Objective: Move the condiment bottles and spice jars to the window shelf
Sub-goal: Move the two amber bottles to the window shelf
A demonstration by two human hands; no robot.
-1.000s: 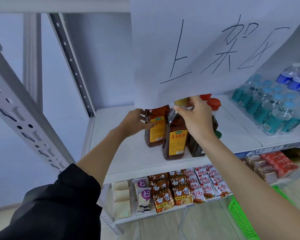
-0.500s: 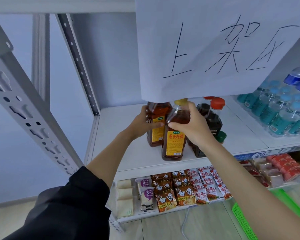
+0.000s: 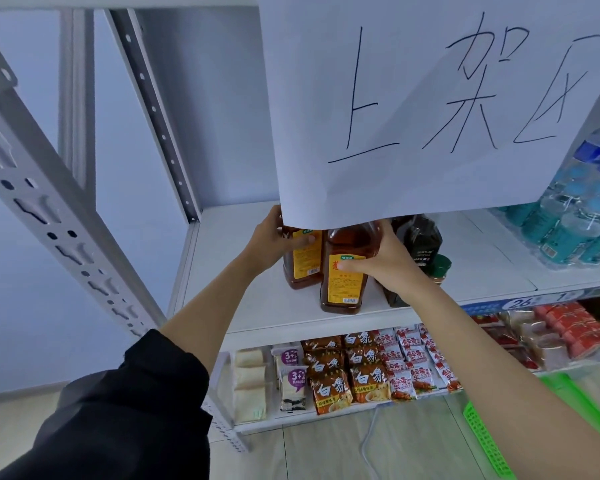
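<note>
Head view. Your left hand (image 3: 274, 239) curls round the rear amber bottle (image 3: 300, 259) at centre frame, thumb across its yellow label. Your right hand (image 3: 383, 261) grips the front amber bottle (image 3: 345, 271) just right of it, thumb pressed on the label, fingers wrapped behind. Both bottles stand upright on the white shelf (image 3: 243, 299), touching or nearly so; their caps are hidden behind the paper sign (image 3: 430, 105) hanging from the top of the frame.

Right of your right hand stands a dark bottle (image 3: 421, 239), and just in front of it a small green-capped spice jar (image 3: 439, 270), both on the same shelf. Water bottles (image 3: 575, 220) crowd the right edge.

Lower shelf, bottom centre: instant noodle packets (image 3: 347, 368) in rows, red packets (image 3: 568, 327) further right. A green basket (image 3: 482, 438) shows at lower right on the floor. Grey perforated upright (image 3: 49, 216) crosses the left of the frame. Black sleeve (image 3: 125, 420) on your left arm, lower left.
</note>
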